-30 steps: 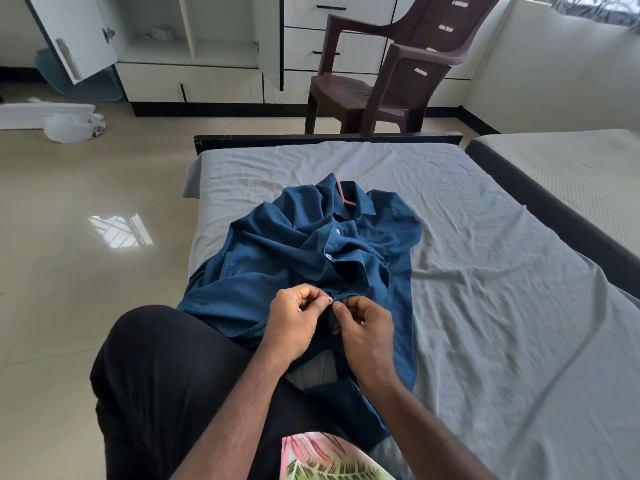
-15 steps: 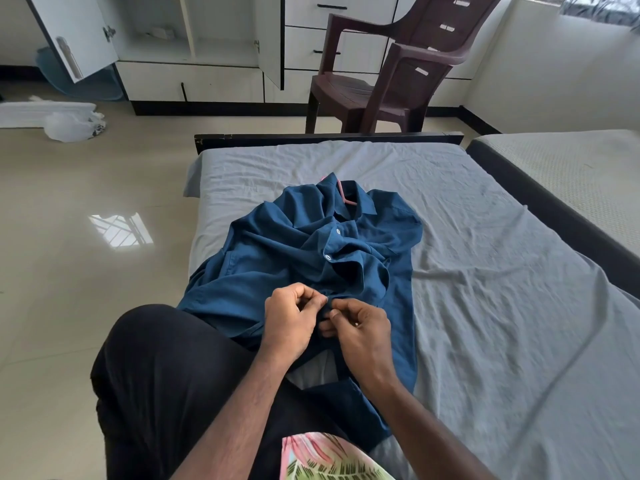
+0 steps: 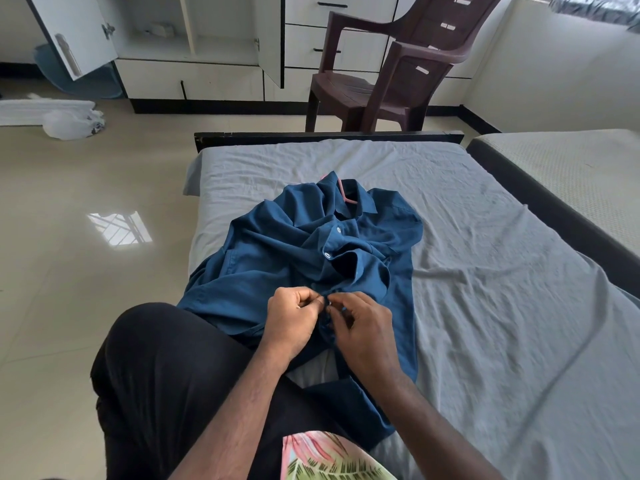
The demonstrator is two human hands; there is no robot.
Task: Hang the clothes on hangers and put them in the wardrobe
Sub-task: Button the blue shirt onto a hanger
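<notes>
1. The shirt (image 3: 294, 258) lies crumpled on the bed (image 3: 502, 306), collar toward the far end and hem toward the person, who sits at the near end with 1 knee in black trousers (image 3: 166, 368) beside it.
2. A pink hanger (image 3: 343, 192) shows at the collar, so the shirt seems to be on it already; how the hanger sits inside cannot be told.
3. The step in hand looks like buttoning the front. 2 white buttons (image 3: 327, 255) higher up the placket appear fastened.
4. The left hand (image 3: 294, 323) has its fingers curled, thumb and forefinger pinching the placket edge low on the shirt.
5. The right hand (image 3: 363, 327) meets it there, fingers bent and pinching the opposite edge. A small pale spot between the 2 hands may be a button, but it is too small to be sure.
6. The next move, by this reading, calls for pushing that button through its hole while the left hand keeps the cloth taut.
7. Below the hands the front of the shirt lies open over the sheet, so more buttons may remain.
8. After that, the hanger needs lifting by its hook, which is hidden under the collar.
9. The wardrobe (image 3: 194, 74) stands past the foot of the bed, 1 door (image 3: 72, 32) open. A chair (image 3: 398, 74) stands between bed and wardrobe, so the carry likely goes around it.
</notes>
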